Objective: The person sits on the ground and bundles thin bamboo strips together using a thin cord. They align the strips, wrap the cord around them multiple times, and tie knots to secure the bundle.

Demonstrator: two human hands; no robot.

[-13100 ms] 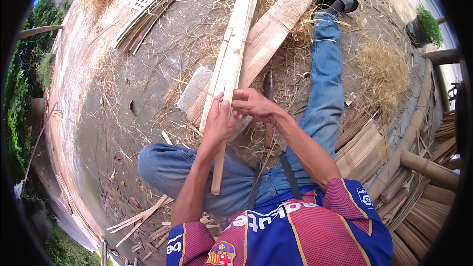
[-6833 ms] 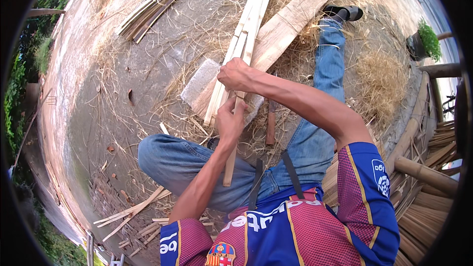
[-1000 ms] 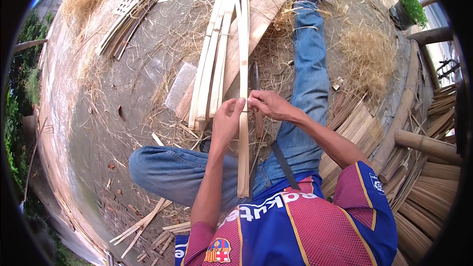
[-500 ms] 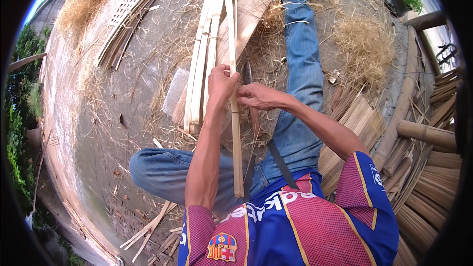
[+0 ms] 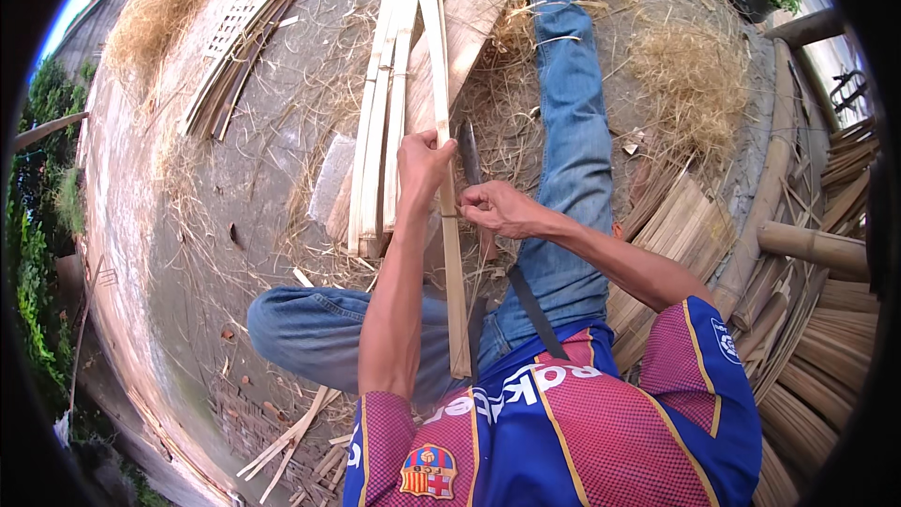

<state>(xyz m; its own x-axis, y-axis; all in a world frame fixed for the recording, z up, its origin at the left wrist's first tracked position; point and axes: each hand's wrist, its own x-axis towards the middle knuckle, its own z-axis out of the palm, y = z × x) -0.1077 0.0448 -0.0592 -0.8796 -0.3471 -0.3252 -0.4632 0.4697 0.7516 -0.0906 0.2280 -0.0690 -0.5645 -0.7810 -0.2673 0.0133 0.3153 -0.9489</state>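
A long pale bamboo strip (image 5: 456, 305) runs upright through the middle, its near end over my lap. My left hand (image 5: 424, 167) is closed round it, thumb toward the far side. Just nearer, my right hand (image 5: 502, 209) is closed in a pinch at the strip's right edge, by a dark joint; what is between its fingertips, if anything, is too small to make out. A knife (image 5: 471, 152) with a dark blade lies behind the right hand, its handle partly hidden. Left of my left hand, several split bamboo strips (image 5: 371, 136) lie side by side.
A wooden board (image 5: 481, 23) slants away under the strips. Thin shavings (image 5: 690, 84) are heaped right of my outstretched leg (image 5: 570, 103). Flat bamboo slats (image 5: 671, 235) lie at right, near a thick bamboo pole (image 5: 812, 252). Another strip bundle (image 5: 239, 61) lies far left.
My right hand has moved slightly nearer along the strip, its fingers drawn closer together. My left hand has shifted a little nearer and still grips the bamboo strip.
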